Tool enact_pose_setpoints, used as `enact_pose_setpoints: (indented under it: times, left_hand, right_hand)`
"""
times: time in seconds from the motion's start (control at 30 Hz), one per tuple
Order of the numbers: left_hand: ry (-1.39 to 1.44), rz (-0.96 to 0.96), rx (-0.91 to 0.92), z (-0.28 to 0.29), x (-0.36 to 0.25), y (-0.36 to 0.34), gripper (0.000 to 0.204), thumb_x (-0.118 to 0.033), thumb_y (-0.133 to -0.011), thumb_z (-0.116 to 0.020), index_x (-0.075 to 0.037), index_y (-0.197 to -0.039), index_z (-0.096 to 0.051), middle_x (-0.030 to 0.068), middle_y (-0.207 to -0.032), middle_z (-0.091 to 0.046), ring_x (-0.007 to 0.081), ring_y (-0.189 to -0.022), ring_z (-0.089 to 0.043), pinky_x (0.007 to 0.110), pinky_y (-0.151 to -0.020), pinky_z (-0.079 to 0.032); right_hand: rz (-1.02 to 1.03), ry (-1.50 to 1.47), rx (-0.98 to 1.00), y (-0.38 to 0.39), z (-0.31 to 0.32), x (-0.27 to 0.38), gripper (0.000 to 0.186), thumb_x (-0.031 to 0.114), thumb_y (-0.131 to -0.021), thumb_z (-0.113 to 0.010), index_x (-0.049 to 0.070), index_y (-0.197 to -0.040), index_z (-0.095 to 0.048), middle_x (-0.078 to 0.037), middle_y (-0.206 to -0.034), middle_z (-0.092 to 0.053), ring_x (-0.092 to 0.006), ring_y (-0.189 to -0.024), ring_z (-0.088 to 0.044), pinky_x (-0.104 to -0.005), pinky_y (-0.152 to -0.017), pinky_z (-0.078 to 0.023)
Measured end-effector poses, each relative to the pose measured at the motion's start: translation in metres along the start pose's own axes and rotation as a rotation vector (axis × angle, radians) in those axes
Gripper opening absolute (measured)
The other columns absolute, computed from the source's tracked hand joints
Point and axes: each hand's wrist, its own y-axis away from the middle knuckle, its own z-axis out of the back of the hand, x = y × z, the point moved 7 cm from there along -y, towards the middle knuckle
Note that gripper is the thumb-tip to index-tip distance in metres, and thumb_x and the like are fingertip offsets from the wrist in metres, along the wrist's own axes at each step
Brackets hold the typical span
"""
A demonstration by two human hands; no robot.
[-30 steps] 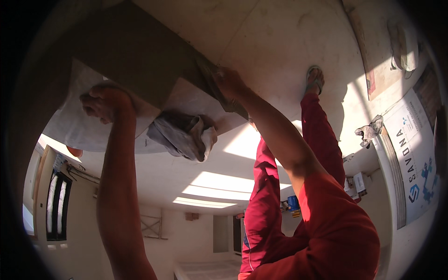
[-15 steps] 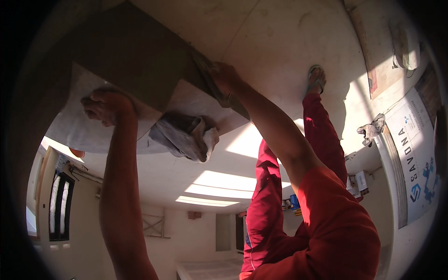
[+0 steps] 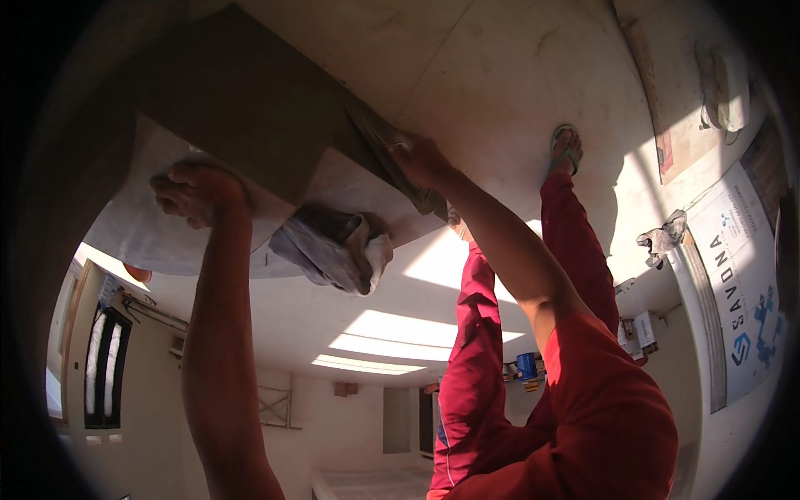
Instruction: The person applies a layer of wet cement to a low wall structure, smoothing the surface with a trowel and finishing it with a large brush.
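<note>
A large flat panel has a dark grey layer [image 3: 242, 104] over most of its face, and a paler bare part [image 3: 354, 179] shows near its right corner. My right hand [image 3: 421, 160] is closed around a trowel [image 3: 383, 150], whose long grey-smeared blade lies along the panel's right edge. My left hand [image 3: 200, 193] rests over the pale surface at the panel's near left side, fingers curled; whether something is inside them is hidden. Between my hands, a crumpled grey cloth [image 3: 329, 248] hangs at the near edge.
My legs in red trousers [image 3: 475, 358] and a sandalled foot [image 3: 567, 150] stand to the right. Further right are a crumpled rag [image 3: 664, 237] and a white printed box [image 3: 737, 275]. Behind lie a blue bucket [image 3: 526, 365] and sunlit patches on the floor [image 3: 396, 333].
My right hand and the trowel have shifted slightly right and nearer along the panel's edge. My left hand stays in much the same place; the view has tilted a little.
</note>
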Motion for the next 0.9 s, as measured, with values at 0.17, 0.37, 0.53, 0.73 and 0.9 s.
enact_pose_setpoints:
  times: [0.17,0.37,0.53,0.73,0.9]
  left_hand:
    - [0.007,-0.003,0.011,0.003,-0.008,0.005,0.073,-0.051,-0.102,-0.017,-0.004,-0.157,-0.027,0.0242,-0.163,-0.025,0.0378,-0.150,-0.030,0.060,-0.114,-0.030]
    - [0.046,-0.034,0.026,0.004,-0.004,0.003,0.071,-0.049,-0.102,-0.019,-0.002,-0.155,-0.028,0.0252,-0.162,-0.026,0.0397,-0.149,-0.029,0.061,-0.113,-0.029]
    - [0.031,-0.018,-0.002,0.005,-0.007,0.004,0.070,-0.047,-0.102,-0.020,-0.001,-0.154,-0.029,0.0252,-0.161,-0.027,0.0389,-0.150,-0.029,0.061,-0.113,-0.030]
    - [0.007,0.014,-0.005,0.004,-0.006,0.004,0.068,-0.046,-0.102,-0.019,-0.002,-0.153,-0.030,0.0241,-0.159,-0.030,0.0375,-0.149,-0.029,0.062,-0.112,-0.031]
    - [0.015,-0.051,-0.011,0.002,-0.004,0.003,0.068,-0.046,-0.102,-0.020,-0.002,-0.153,-0.031,0.0243,-0.158,-0.032,0.0369,-0.149,-0.030,0.062,-0.112,-0.031]
  right_hand:
    - [0.100,0.127,-0.093,-0.031,-0.006,0.007,0.049,0.040,-0.102,-0.054,0.002,-0.132,-0.064,-0.031,-0.122,-0.067,-0.0445,-0.119,-0.063,-0.0507,-0.105,-0.049]
    - [-0.045,0.064,0.013,-0.056,0.001,0.035,0.057,0.042,-0.100,-0.059,0.000,-0.139,-0.059,-0.031,-0.132,-0.063,-0.0438,-0.129,-0.059,-0.0470,-0.111,-0.046]
    - [-0.103,0.049,-0.012,0.008,0.005,-0.036,0.044,0.033,-0.098,-0.060,0.007,-0.133,-0.065,-0.027,-0.117,-0.071,-0.0430,-0.114,-0.068,-0.0479,-0.098,-0.053]
    - [-0.211,0.091,-0.004,0.097,0.011,-0.110,0.042,0.034,-0.101,-0.058,0.008,-0.133,-0.062,-0.027,-0.117,-0.071,-0.0456,-0.111,-0.067,-0.0494,-0.097,-0.054]
    - [-0.137,0.182,-0.048,0.049,-0.001,-0.070,0.043,0.037,-0.102,-0.057,0.009,-0.134,-0.061,-0.027,-0.118,-0.070,-0.0461,-0.113,-0.066,-0.0515,-0.098,-0.053]
